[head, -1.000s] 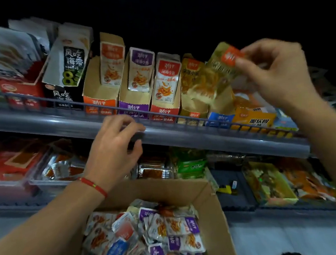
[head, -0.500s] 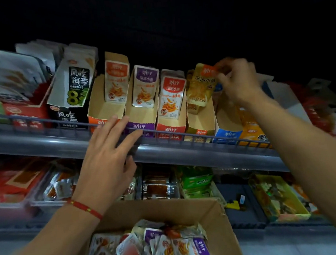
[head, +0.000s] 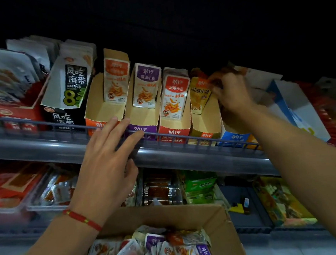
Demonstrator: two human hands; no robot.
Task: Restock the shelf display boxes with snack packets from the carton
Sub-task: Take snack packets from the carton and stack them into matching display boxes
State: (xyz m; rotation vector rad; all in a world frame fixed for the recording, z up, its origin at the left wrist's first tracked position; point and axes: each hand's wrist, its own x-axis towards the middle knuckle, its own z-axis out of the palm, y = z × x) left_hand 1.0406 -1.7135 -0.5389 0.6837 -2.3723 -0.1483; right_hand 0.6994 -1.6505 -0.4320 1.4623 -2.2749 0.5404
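carton [head: 220,219] nearest you, loose snack packets [head: 162,250] inside | your left hand [head: 105,164] hovered flat-fingered, empty, by the shelf rail [head: 184,138] | your right hand [head: 230,92] pinched a yellow packet [head: 199,93] into the yellow display box [head: 205,122] | step: seating it; next likely: let go, reach into carton

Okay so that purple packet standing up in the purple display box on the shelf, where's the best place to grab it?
Pinch the purple packet by its top edge, coming from above and in front. It stands upright, leaning back in the purple display box; the box's side walls flank it, while its top stands clear above them. The left hand, open by the shelf rail, looks nearest.
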